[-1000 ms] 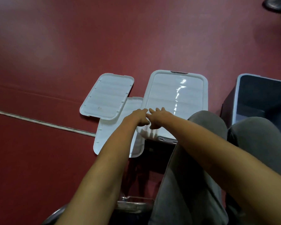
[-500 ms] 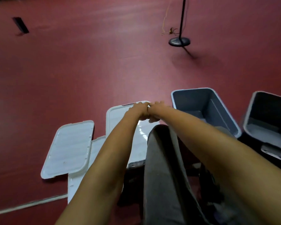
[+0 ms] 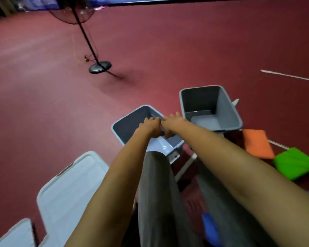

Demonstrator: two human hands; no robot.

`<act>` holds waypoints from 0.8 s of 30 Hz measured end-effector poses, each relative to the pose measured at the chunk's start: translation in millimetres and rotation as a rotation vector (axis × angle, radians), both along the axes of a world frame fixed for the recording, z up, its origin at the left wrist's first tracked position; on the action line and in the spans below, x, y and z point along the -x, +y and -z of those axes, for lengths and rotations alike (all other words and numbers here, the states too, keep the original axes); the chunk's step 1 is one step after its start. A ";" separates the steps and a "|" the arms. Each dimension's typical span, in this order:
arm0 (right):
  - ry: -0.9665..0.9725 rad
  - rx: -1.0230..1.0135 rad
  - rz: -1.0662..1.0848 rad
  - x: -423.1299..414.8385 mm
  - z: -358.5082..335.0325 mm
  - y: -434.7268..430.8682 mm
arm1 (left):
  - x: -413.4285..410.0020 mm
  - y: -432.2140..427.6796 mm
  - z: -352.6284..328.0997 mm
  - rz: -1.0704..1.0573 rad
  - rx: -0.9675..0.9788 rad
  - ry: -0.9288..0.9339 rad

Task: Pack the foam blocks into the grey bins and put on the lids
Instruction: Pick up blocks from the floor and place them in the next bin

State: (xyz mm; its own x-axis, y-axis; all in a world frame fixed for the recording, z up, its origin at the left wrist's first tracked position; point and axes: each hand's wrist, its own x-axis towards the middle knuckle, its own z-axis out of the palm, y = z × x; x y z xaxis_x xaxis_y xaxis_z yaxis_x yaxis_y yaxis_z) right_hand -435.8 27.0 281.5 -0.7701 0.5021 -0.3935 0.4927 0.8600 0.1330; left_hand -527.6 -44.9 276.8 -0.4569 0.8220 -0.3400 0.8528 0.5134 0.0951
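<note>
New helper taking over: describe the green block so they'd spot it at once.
On the red floor, find the right bin of the two open grey ones. By its near right corner lies the orange block, then the green block, farther right and nearer the person. It is the only bright green thing.

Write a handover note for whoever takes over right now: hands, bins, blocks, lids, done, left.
Left hand and right hand: side by side over the nearer open grey plastic bin; grip unclear.
Second open grey plastic bin stands beyond it to the right; both look empty.
Orange foam block, green foam block and a blurred blue foam block lie on the floor at right.
Large white plastic lid and smaller white lid sit lower left.
Done: nothing packed in these two bins.
Left: pack blocks, fit lids.
</note>
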 end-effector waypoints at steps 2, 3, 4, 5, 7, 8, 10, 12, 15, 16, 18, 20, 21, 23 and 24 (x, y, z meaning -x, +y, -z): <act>0.008 0.001 0.085 -36.8 7.8 37.2 | -28.2 42.4 5.2 0.090 0.021 0.016; 0.011 0.012 0.129 -58.0 12.3 54.2 | -42.0 63.2 10.4 0.131 0.029 0.021; 0.008 0.034 0.176 -80.2 18.6 70.8 | -55.9 83.8 18.0 0.175 0.037 0.017; 0.003 0.059 0.226 -103.7 24.8 85.4 | -72.8 101.6 24.0 0.221 0.050 0.014; -0.013 0.092 0.343 -151.2 39.2 110.7 | -109.8 129.9 35.6 0.305 0.056 0.004; -0.023 0.105 0.400 -174.4 46.5 121.2 | -129.1 140.5 40.8 0.346 0.061 0.002; -0.042 0.137 0.505 -216.9 61.4 137.4 | -166.1 156.4 50.2 0.429 0.063 0.003; -0.066 0.173 0.599 -252.6 75.1 146.1 | -198.0 168.1 58.1 0.502 0.079 -0.008; -0.095 0.195 0.687 -293.6 94.0 151.5 | -235.4 182.8 69.9 0.589 0.126 -0.022; -0.098 0.198 0.705 -304.7 100.0 152.3 | -246.6 186.5 72.7 0.607 0.145 -0.021; -0.092 0.214 0.740 -324.1 110.1 151.8 | -270.1 193.6 77.7 0.638 0.170 -0.019; -0.080 0.235 0.771 -342.8 122.8 150.0 | -295.3 199.8 83.8 0.660 0.195 -0.024; -0.076 0.240 0.786 -352.2 130.4 148.9 | -308.1 202.3 88.6 0.668 0.201 -0.025; -0.064 0.246 0.819 -373.3 145.7 146.4 | -335.5 204.8 100.8 0.698 0.208 -0.038; -0.056 0.255 0.840 -385.0 153.2 145.3 | -349.7 205.5 108.4 0.716 0.219 -0.044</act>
State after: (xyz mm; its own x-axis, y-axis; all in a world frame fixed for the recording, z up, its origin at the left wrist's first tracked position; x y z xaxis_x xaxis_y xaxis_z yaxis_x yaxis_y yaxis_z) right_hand -50.8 172.2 128.3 -0.1619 0.7855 -0.5973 0.9743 0.2233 0.0296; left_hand -177.9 160.7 168.4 0.1821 0.8246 -0.5355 0.9833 -0.1544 0.0966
